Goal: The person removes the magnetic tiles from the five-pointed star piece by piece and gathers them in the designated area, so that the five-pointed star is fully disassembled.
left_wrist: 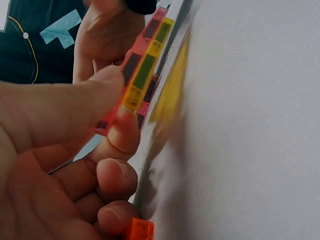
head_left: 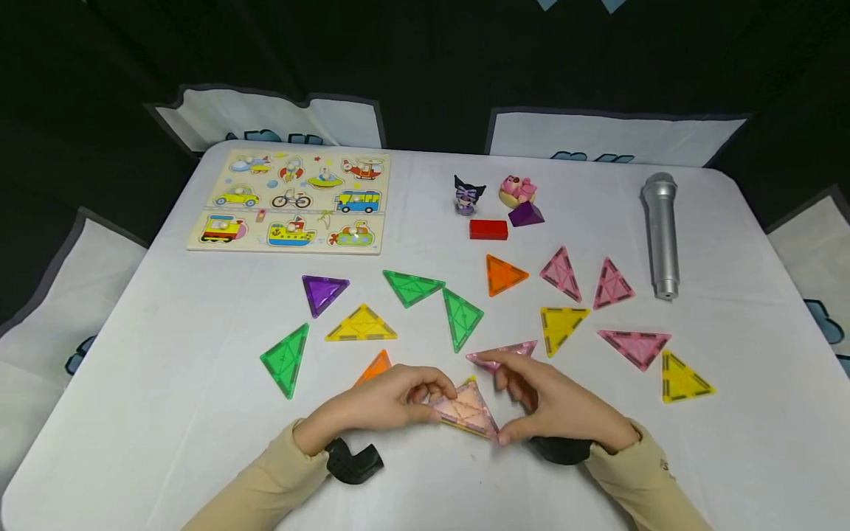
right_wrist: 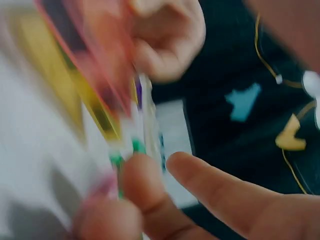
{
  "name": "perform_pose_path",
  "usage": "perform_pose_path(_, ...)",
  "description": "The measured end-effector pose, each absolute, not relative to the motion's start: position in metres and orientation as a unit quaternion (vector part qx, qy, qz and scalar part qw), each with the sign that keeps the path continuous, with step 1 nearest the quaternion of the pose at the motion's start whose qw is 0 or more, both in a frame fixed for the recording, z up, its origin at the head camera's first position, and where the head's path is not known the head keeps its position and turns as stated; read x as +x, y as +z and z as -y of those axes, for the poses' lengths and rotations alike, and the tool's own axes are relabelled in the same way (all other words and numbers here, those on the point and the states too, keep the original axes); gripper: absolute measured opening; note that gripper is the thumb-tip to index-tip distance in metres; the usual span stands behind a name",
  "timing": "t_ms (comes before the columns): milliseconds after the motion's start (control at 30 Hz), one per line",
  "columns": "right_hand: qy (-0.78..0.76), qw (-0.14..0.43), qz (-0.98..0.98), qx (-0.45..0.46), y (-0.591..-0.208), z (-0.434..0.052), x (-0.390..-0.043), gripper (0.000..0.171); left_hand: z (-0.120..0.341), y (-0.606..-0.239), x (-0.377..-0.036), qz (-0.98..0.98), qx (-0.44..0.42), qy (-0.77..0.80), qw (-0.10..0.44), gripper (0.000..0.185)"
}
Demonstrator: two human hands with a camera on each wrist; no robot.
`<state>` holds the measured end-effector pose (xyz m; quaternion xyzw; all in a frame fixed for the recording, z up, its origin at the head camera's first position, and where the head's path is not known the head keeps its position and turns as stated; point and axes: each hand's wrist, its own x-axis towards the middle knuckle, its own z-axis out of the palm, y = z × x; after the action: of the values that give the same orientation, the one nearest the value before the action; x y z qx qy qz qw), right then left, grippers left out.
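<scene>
My left hand (head_left: 405, 398) pinches a pink triangular magnetic tile (head_left: 465, 409) stacked on a yellow triangular magnetic tile (left_wrist: 144, 75), thumb on the pink one. The pair is lifted off the table, as the left wrist view shows. My right hand (head_left: 554, 398) is at the right of the pair, its thumb beside the near corner; whether it touches is unclear. Its fingers (right_wrist: 145, 182) are spread, with nothing gripped between them. Just beyond it lies another pink tile (head_left: 508, 352), partly covered by the hand. An orange tile (head_left: 375, 365) is partly hidden behind my left hand.
Several loose triangular tiles lie around, such as a green tile (head_left: 285, 361) and a yellow tile (head_left: 685, 380). Farther back are a wooden vehicle puzzle (head_left: 288, 203), a red block (head_left: 488, 229), a purple block (head_left: 527, 214), two small figurines (head_left: 468, 198) and a silver microphone (head_left: 662, 236).
</scene>
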<state>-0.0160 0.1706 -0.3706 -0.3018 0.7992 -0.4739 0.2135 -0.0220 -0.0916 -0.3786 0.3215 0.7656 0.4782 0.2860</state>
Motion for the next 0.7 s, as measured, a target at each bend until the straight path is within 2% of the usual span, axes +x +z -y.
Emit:
perform_pose_path(67,-0.474,0.261,-0.777,-0.321,-0.372,-0.167,-0.013,0.087,0.092,-0.378,-0.022,-0.755,0.316,0.495,0.292,0.023)
perform_pose_path(167,-0.458,0.287,-0.778,-0.321,-0.375,-0.160,-0.009,0.088,0.093,-0.377,-0.023,-0.737,0.312,0.520,0.298,0.024)
perform_pose_path(367,-0.458,0.272,-0.790,-0.303,-0.379,-0.154,-0.006,0.071,0.094,-0.380,-0.023,-0.722,0.313,0.538,0.303,0.025)
perform_pose_path(533,-0.458,0.265,-0.787,-0.318,-0.379,-0.153,-0.006,0.067,0.096,-0.379,-0.025,-0.714,0.320,0.543,0.305,0.025)
perform_pose_path(700,-0.457,0.282,-0.785,-0.308,-0.375,-0.156,-0.009,0.067,0.105,-0.373,-0.028,-0.714,0.315,0.544,0.307,0.025)
